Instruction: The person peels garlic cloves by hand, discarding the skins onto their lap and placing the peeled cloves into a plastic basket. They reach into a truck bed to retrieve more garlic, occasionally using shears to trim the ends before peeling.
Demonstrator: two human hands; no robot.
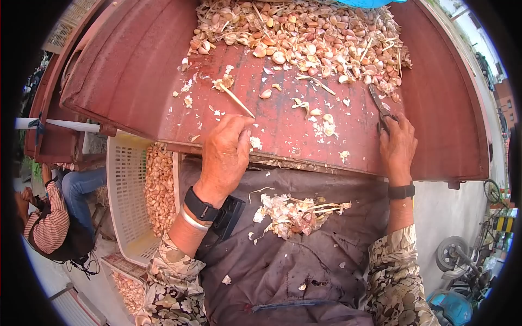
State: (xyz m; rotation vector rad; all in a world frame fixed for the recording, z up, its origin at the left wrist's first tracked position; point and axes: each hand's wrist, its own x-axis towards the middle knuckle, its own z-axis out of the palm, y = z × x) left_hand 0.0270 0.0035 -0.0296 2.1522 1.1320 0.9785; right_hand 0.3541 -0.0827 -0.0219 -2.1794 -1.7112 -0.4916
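Note:
My left hand (225, 149) is closed over the near edge of the red metal bed, fingers curled inward; what they hold, if anything, is hidden. A dry garlic stalk (236, 101) lies just beyond it, its end close to my knuckles. My right hand (398, 144) is wrapped around the dark handles of scissors (376, 100), their blades pointing away toward the garlic pile. Loose garlic cloves (326, 41) are heaped at the far side of the bed. A single clove (265, 94) and scraps of skin lie between my hands.
On the dark apron over my lap rests a clump of garlic skins and stalks (296, 214). A cream plastic crate (128, 179) holding cloves stands at left, beside another person in a striped sleeve (51, 225). Parked vehicles (454, 261) appear at right.

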